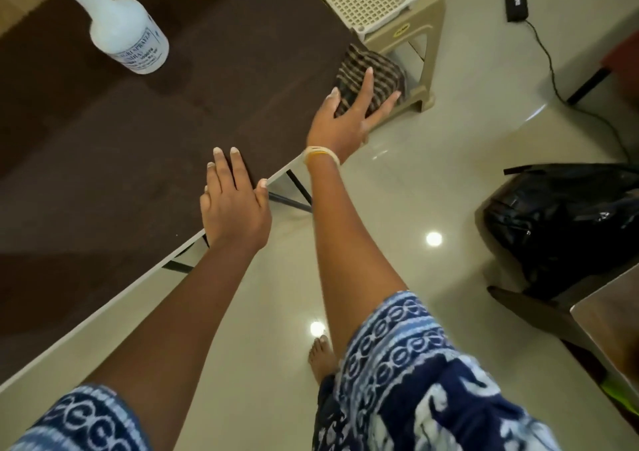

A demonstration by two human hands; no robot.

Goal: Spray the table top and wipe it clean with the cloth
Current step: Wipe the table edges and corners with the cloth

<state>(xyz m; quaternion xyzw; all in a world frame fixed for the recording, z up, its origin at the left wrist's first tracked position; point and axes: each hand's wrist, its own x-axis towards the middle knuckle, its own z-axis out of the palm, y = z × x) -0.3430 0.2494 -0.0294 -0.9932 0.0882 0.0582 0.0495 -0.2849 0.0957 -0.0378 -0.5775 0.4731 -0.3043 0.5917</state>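
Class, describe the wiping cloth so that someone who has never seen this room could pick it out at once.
Find the dark brown table and follow it to the corner next to the beige plastic stool. The cloth lies bunched at that corner, under the straight fingers of the right hand. It is the only soft, crumpled thing there, striped dark and tan, unlike the smooth white spray bottle standing farther along.

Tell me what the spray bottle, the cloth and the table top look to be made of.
Spray bottle: translucent white plastic, going by its milky, smooth body and printed label.
Cloth: woven fabric, striped dark and tan, soft and crumpled at the table's corner.
Table top: dark brown matte surface with a pale edge strip; probably laminated board, though the look leaves that open.
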